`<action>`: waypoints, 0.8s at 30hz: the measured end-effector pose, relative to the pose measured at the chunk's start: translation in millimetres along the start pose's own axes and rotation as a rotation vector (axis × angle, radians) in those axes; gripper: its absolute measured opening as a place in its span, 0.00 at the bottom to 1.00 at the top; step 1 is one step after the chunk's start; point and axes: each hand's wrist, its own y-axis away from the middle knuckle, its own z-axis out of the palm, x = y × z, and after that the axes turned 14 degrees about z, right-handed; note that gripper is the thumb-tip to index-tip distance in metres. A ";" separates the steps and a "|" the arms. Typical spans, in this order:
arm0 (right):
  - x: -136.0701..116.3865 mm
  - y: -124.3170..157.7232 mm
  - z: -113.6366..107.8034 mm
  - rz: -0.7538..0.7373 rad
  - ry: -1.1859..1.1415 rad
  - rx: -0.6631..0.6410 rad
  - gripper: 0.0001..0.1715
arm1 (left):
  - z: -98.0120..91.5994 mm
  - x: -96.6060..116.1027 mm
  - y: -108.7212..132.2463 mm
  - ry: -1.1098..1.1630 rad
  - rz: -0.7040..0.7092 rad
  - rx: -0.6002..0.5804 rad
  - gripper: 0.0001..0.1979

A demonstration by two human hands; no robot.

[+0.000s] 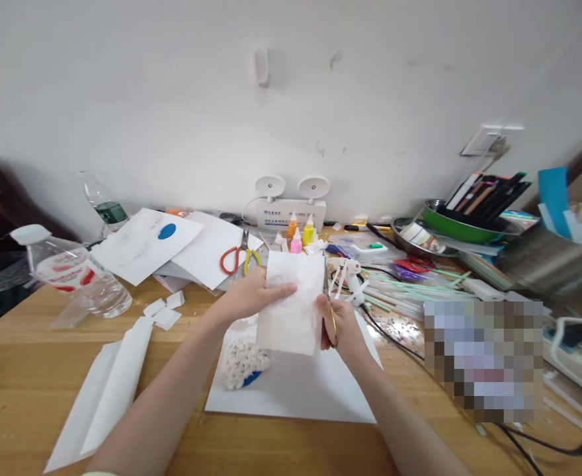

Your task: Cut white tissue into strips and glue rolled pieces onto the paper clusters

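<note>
My left hand point(256, 291) is closed on a thin white sheet of paper point(291, 327), its thumb lying flat across the front. Gold-handled scissors point(334, 327) are in my right hand point(344, 324), with their blades upright along the paper's right edge. Whether the blades are apart I cannot make out. Below the held paper, a larger white sheet point(295, 400) lies on the table. On its left part sits a clump of small crumpled white bits point(244, 360), and a patch of blue point(252, 379) shows under their lower edge.
At left stand a large clear bottle point(83, 274) and a folded white paper point(115, 390). Behind are red-and-yellow-handled pliers point(241, 254), small paint bottles point(295, 243) and a twin-head lamp point(291, 211). A white glue gun point(348, 274), cables and a green bowl of pens point(457, 221) crowd the right.
</note>
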 end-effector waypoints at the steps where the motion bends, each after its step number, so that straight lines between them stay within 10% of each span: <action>1: -0.1 0.5 -0.1 0.000 0.002 -0.007 0.35 | -0.5 -0.6 0.0 -0.002 -0.006 0.009 0.24; 16: 1.1 -1.2 -5.0 -0.044 -0.056 -0.311 0.34 | -31.3 3.0 -1.1 0.521 0.179 0.687 0.16; 24: 8.6 -0.7 -1.7 -0.080 0.157 -0.395 0.34 | -39.5 3.7 1.0 0.619 0.243 0.692 0.19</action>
